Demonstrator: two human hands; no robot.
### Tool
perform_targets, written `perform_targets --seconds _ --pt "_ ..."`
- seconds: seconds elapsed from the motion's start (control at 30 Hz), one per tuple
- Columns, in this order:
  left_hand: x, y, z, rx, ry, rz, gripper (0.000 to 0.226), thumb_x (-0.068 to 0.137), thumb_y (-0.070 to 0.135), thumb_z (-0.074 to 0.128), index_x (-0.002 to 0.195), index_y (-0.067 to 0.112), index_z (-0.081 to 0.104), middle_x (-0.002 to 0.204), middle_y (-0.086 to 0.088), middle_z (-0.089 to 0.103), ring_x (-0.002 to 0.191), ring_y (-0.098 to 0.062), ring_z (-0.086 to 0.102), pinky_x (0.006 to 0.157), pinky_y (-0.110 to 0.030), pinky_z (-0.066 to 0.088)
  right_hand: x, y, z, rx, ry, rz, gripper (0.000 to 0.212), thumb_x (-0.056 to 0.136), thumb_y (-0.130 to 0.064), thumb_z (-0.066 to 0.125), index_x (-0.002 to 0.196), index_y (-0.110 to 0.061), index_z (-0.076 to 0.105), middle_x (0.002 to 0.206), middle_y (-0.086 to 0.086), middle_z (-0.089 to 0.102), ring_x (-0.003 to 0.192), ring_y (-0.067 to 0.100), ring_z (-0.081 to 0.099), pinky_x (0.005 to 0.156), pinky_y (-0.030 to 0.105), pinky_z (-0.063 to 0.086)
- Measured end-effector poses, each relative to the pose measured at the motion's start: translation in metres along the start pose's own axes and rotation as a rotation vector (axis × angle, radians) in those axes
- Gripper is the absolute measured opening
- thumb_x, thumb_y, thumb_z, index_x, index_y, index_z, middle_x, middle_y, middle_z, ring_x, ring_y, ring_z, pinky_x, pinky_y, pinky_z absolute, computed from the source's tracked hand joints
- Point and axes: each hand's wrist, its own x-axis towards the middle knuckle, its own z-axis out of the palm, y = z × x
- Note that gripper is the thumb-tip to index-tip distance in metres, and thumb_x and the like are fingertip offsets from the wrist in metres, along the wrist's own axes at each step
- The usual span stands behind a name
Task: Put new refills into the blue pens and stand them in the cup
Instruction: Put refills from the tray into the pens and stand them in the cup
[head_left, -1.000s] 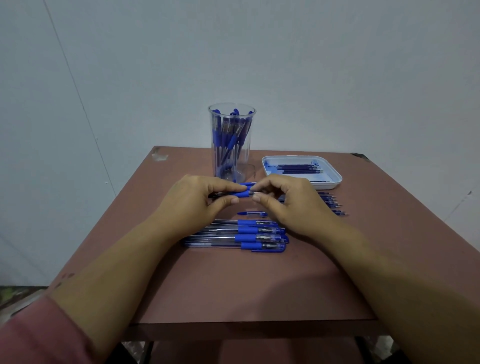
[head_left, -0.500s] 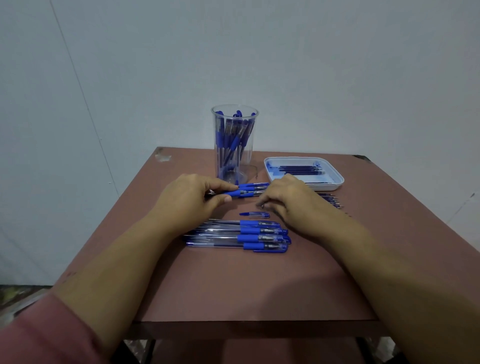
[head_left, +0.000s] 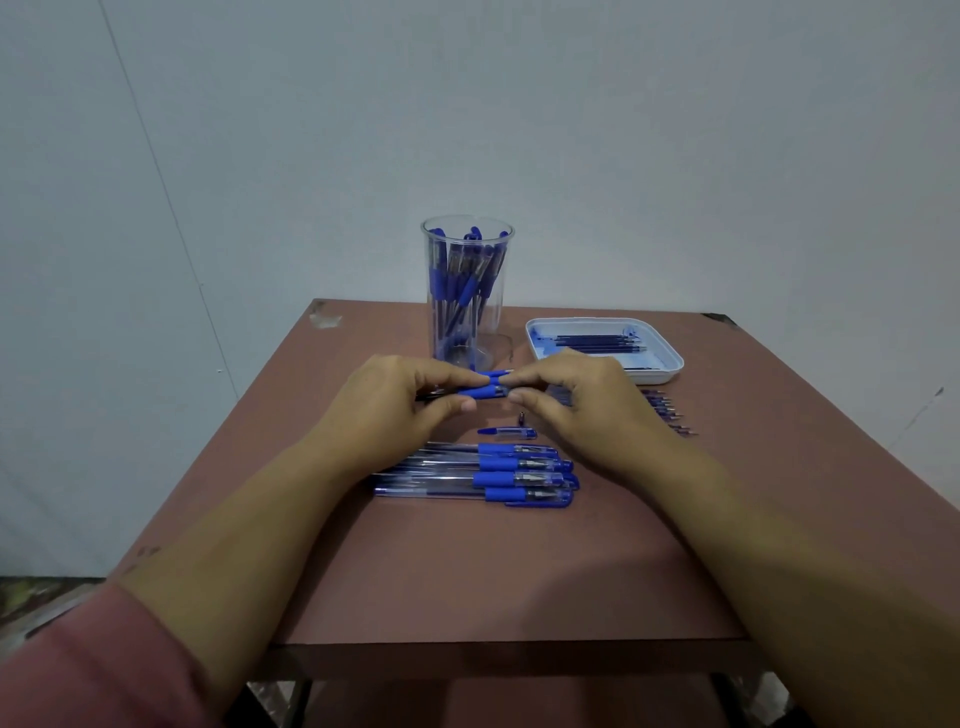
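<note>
My left hand (head_left: 389, 410) grips a blue pen (head_left: 483, 391) by its barrel, level above the table. My right hand (head_left: 576, 402) pinches the same pen at its tip end, fingertips almost meeting the left ones. A small metal tip piece (head_left: 521, 417) and a blue cap (head_left: 506, 432) lie on the table just below. Several capped blue pens (head_left: 498, 475) lie in a row nearer to me. The clear cup (head_left: 466, 296) behind holds several blue pens upright. The white tray (head_left: 670, 358) at the right holds refills (head_left: 597, 340).
More refills (head_left: 670, 410) lie loose on the brown table (head_left: 493, 571) right of my right hand, partly hidden by it. The table's front edge is near me; a grey wall stands behind the cup.
Half a second ago my right hand had dropped to the table away from the pen; now it is back at the pen's tip end. A small metal piece now lies on the table.
</note>
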Motion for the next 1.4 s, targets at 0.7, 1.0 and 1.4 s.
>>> perform_targets --seconds 0.7,1.0,1.4 --pt "0.0 0.002 0.002 0.012 -0.007 0.016 0.026 0.085 0.031 0.073 0.109 0.04 0.072 0.097 0.019 0.072 0.085 0.003 0.064 0.074 -0.01 0.045 -0.011 0.01 -0.007 -0.193 0.063 -0.142 0.026 0.089 -0.027 0.069 0.114 -0.026 0.07 0.09 -0.023 0.062 0.081 0.003 0.05 0.079 0.022 0.041" --pt "0.0 -0.004 -0.005 0.017 0.024 -0.014 0.025 0.085 0.031 0.073 0.108 0.042 0.071 0.091 0.025 0.069 0.085 0.004 0.062 0.071 -0.006 0.042 -0.021 0.035 -0.014 -0.165 0.217 -0.061 0.019 0.085 -0.013 0.067 0.1 -0.021 0.075 0.087 -0.008 0.072 0.078 0.016 0.061 0.074 0.029 0.048" --pt "0.0 -0.011 -0.007 0.006 0.058 -0.053 0.026 0.085 0.031 0.073 0.109 0.039 0.072 0.09 0.022 0.071 0.083 0.009 0.061 0.068 -0.003 0.039 -0.025 0.055 -0.027 -0.261 -0.019 0.237 0.022 0.095 -0.016 0.058 0.106 -0.028 0.073 0.105 -0.013 0.069 0.108 0.013 0.05 0.095 0.032 0.031"
